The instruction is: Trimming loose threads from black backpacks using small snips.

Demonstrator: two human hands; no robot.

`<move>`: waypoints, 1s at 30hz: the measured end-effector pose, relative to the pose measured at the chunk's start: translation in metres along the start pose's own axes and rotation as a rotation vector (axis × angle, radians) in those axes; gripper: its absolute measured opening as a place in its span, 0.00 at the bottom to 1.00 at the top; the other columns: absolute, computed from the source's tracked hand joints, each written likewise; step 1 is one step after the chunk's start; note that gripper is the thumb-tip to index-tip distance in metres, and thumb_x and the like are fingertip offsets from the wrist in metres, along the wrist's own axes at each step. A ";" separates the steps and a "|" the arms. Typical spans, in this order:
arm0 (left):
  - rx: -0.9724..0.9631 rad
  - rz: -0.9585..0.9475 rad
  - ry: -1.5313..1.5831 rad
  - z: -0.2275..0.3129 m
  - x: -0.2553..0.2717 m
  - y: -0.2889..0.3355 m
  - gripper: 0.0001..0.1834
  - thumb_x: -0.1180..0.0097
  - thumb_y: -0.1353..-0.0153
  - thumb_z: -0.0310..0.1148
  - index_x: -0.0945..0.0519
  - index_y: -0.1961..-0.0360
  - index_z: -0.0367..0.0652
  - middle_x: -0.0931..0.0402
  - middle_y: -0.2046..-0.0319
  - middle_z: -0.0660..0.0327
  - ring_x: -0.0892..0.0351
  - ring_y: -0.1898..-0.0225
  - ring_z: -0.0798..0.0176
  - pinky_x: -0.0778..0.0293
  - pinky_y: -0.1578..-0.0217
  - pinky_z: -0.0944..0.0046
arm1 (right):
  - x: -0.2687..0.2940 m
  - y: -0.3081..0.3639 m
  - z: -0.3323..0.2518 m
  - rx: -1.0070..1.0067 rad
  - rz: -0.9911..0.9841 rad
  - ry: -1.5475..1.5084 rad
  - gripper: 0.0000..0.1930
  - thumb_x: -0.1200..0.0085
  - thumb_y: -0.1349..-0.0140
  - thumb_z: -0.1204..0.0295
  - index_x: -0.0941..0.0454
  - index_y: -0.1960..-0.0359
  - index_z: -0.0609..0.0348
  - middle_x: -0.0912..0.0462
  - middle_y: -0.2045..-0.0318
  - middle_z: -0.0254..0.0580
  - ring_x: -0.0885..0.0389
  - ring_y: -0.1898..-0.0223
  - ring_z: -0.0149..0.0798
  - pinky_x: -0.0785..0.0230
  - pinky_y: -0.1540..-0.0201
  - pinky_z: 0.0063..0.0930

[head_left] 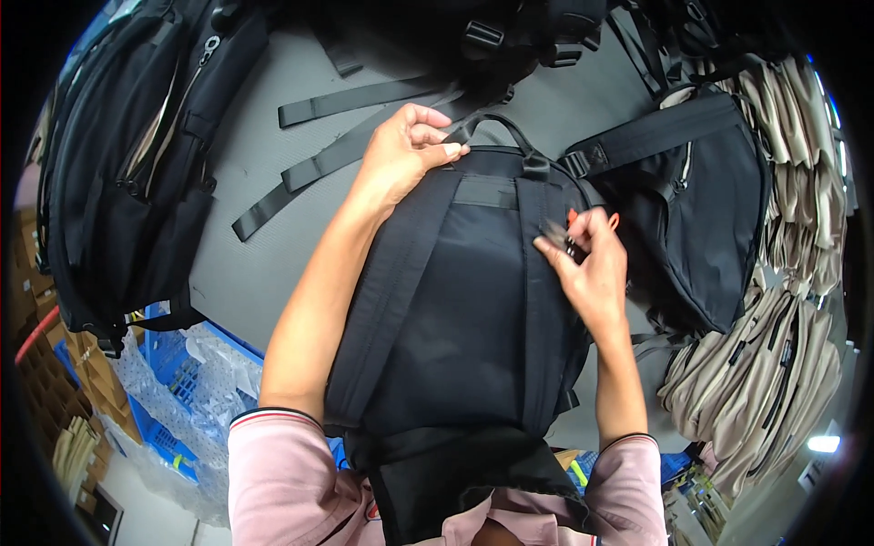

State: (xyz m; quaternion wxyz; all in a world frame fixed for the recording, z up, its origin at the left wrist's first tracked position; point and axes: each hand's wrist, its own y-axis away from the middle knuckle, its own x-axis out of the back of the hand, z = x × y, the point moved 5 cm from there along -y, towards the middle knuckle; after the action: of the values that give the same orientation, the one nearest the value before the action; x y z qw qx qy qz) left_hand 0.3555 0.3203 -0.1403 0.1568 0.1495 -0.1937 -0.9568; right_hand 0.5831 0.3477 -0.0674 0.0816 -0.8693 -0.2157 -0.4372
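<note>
A black backpack (469, 318) lies in front of me, its padded shoulder straps (390, 291) facing up and its carry handle (508, 123) at the far end. At the left base of that handle, the thumb and fingers of my left hand (398, 156) pinch the webbing. My right hand (596, 273) is closed around small orange-handled snips (557, 237), over the upper part of the right shoulder strap. Their blades are smeared by motion, so whether they touch the fabric is unclear.
Black webbing ends (300, 173) lie on the grey table (241, 282). Other black bags stand at left (137, 182) and right (701, 218). Beige fabric pieces (760, 382) are piled far right. A blue crate (232, 341) with clear plastic is at lower left.
</note>
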 end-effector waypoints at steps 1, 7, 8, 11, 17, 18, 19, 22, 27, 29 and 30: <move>-0.029 0.005 0.015 -0.003 0.000 -0.001 0.15 0.44 0.46 0.19 0.31 0.57 0.32 0.22 0.68 0.53 0.19 0.62 0.63 0.25 0.59 0.68 | -0.003 0.008 0.007 -0.067 -0.029 -0.023 0.22 0.31 0.57 0.70 0.38 0.73 0.61 0.31 0.80 0.37 0.33 0.80 0.31 0.35 0.73 0.27; -0.067 0.001 -0.031 0.004 -0.002 0.003 0.12 0.46 0.43 0.21 0.30 0.57 0.34 0.22 0.68 0.56 0.20 0.63 0.65 0.26 0.58 0.69 | -0.013 0.013 0.014 -0.272 -0.122 -0.527 0.21 0.34 0.55 0.79 0.37 0.68 0.57 0.39 0.78 0.27 0.41 0.76 0.22 0.43 0.73 0.16; -0.067 -0.002 -0.031 0.005 -0.001 0.004 0.12 0.47 0.42 0.22 0.30 0.57 0.34 0.22 0.69 0.57 0.21 0.63 0.66 0.27 0.57 0.70 | -0.012 0.013 0.016 -0.322 -0.127 -0.627 0.20 0.35 0.55 0.81 0.37 0.67 0.57 0.40 0.78 0.26 0.42 0.75 0.21 0.44 0.73 0.16; -0.085 -0.021 0.008 0.007 0.001 0.009 0.12 0.46 0.42 0.24 0.29 0.57 0.35 0.22 0.65 0.57 0.22 0.61 0.66 0.28 0.55 0.69 | -0.009 0.016 0.009 -0.261 -0.170 -0.478 0.20 0.36 0.54 0.83 0.37 0.65 0.58 0.42 0.78 0.27 0.44 0.76 0.23 0.44 0.72 0.15; -0.473 0.113 -0.539 0.038 -0.019 0.030 0.17 0.42 0.47 0.27 0.27 0.54 0.39 0.24 0.58 0.58 0.25 0.54 0.62 0.31 0.53 0.65 | -0.007 0.030 0.009 -0.199 -0.269 -0.385 0.20 0.38 0.54 0.84 0.37 0.65 0.58 0.45 0.79 0.28 0.47 0.77 0.24 0.45 0.71 0.15; -0.458 0.060 -0.509 0.040 -0.024 0.029 0.18 0.41 0.46 0.27 0.26 0.53 0.38 0.24 0.57 0.59 0.27 0.53 0.64 0.34 0.49 0.64 | -0.007 0.034 0.012 -0.200 -0.266 -0.385 0.20 0.38 0.54 0.84 0.37 0.65 0.58 0.45 0.79 0.28 0.47 0.77 0.24 0.45 0.71 0.15; -0.472 0.058 -0.582 0.042 -0.028 0.028 0.20 0.41 0.47 0.27 0.27 0.51 0.40 0.25 0.54 0.58 0.26 0.51 0.62 0.34 0.48 0.64 | -0.012 0.039 0.018 -0.217 -0.297 -0.525 0.20 0.38 0.53 0.84 0.37 0.65 0.57 0.46 0.79 0.26 0.48 0.77 0.23 0.46 0.71 0.15; -0.796 0.121 -0.890 0.058 -0.046 0.032 0.23 0.40 0.49 0.29 0.28 0.50 0.42 0.26 0.55 0.56 0.26 0.53 0.55 0.32 0.51 0.59 | -0.014 0.046 0.018 -0.281 -0.356 -0.719 0.21 0.38 0.53 0.84 0.38 0.65 0.54 0.48 0.77 0.22 0.50 0.76 0.21 0.47 0.70 0.13; -0.567 -0.350 -0.836 0.047 -0.071 -0.004 0.30 0.34 0.56 0.41 0.28 0.51 0.43 0.25 0.57 0.53 0.24 0.56 0.54 0.29 0.53 0.58 | -0.010 0.046 0.020 -0.329 -0.333 -1.029 0.23 0.34 0.56 0.79 0.37 0.65 0.53 0.44 0.73 0.24 0.46 0.72 0.20 0.49 0.67 0.14; -0.415 -0.579 -0.923 0.058 -0.084 -0.019 0.25 0.32 0.57 0.42 0.24 0.61 0.39 0.22 0.68 0.55 0.22 0.64 0.58 0.28 0.62 0.62 | -0.010 0.047 0.024 -0.336 -0.341 -1.050 0.23 0.34 0.57 0.78 0.37 0.65 0.52 0.43 0.72 0.24 0.46 0.72 0.20 0.50 0.68 0.14; -0.293 -0.716 -0.971 0.065 -0.093 -0.022 0.23 0.31 0.58 0.40 0.24 0.64 0.38 0.22 0.70 0.57 0.23 0.67 0.62 0.29 0.65 0.64 | -0.009 0.049 0.025 -0.319 -0.371 -1.010 0.23 0.34 0.57 0.77 0.37 0.65 0.52 0.43 0.72 0.24 0.46 0.71 0.20 0.50 0.68 0.14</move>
State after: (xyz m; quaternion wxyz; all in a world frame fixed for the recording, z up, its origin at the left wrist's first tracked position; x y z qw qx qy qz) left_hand 0.4124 0.3935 -0.0714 -0.2611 -0.2702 -0.0473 -0.9255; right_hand 0.6180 0.3095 -0.0877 -0.2427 -0.9197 -0.3086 -0.0010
